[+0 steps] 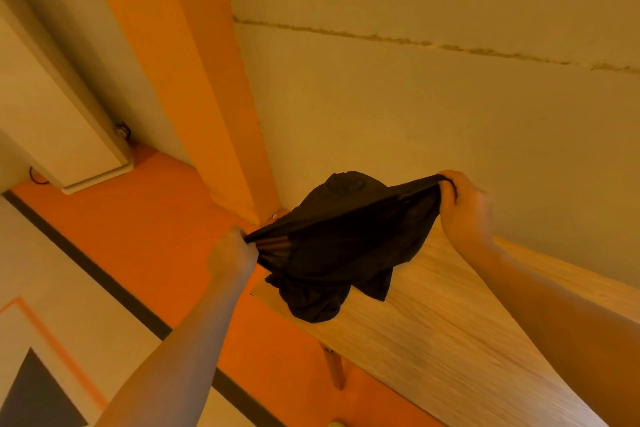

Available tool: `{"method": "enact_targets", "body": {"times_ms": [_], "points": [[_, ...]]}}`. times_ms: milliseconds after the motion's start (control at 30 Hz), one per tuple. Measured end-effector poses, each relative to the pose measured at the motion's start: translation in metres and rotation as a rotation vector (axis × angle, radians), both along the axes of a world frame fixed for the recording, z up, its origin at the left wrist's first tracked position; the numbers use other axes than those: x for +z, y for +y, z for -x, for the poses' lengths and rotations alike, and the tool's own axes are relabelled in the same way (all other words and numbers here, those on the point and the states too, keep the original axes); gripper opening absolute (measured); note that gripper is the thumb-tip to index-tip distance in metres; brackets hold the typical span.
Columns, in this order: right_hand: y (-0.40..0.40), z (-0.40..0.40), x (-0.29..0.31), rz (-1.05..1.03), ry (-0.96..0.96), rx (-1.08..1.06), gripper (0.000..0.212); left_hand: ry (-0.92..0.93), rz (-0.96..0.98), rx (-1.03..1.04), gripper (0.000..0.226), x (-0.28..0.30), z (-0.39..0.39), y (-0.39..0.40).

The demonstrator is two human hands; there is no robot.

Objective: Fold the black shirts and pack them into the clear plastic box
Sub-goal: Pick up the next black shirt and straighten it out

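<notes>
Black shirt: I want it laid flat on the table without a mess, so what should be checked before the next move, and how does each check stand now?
1. Left hand grips one edge of the black shirt: ok.
2. Right hand grips the opposite edge: ok.
3. Shirt spread flat between the hands: not ok, it hangs bunched and twisted.
4. Shirt over the wooden table: ok, near its corner.
5. Bare tabletop in view beneath it: ok.
6. Clear plastic box within reach: cannot tell, not in view.

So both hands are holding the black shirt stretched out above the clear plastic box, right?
Not quite. The head view shows the left hand and right hand holding the black shirt stretched above a wooden table; no clear plastic box is visible.
</notes>
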State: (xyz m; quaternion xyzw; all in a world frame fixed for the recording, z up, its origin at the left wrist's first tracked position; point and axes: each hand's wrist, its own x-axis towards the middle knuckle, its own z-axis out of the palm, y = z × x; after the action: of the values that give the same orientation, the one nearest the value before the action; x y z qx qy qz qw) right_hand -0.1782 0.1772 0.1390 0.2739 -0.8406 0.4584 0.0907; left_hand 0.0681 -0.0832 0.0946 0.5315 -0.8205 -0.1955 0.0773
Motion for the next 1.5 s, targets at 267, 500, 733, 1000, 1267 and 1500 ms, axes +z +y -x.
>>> {"method": "enact_targets", "body": {"times_ms": [267,500,733,1000,1267,1500], "points": [[0.011,0.013,0.011,0.011,-0.086,-0.074,0.028,0.519,-0.579,0.321,0.026,-0.016,-0.006,0.002],[0.010,0.009,-0.006,-0.035,-0.114,0.005,0.023,0.892,-0.856,0.330,0.019,0.038,0.014,0.016],[0.005,0.005,-0.007,0.022,-0.261,0.090,0.028,0.821,-0.600,0.455,0.032,0.057,0.018,0.005],[-0.009,-0.017,-0.010,-0.003,-0.335,0.257,0.022,0.695,-0.347,0.250,0.021,0.065,0.032,0.017],[-0.042,-0.067,0.014,-0.138,-0.328,0.535,0.033,0.518,-0.490,-0.418,0.019,0.089,0.056,0.077],[-0.058,-0.076,0.020,-0.097,-0.341,0.453,0.026,0.551,-0.238,-0.464,0.018,0.085,0.052,0.077]]}}
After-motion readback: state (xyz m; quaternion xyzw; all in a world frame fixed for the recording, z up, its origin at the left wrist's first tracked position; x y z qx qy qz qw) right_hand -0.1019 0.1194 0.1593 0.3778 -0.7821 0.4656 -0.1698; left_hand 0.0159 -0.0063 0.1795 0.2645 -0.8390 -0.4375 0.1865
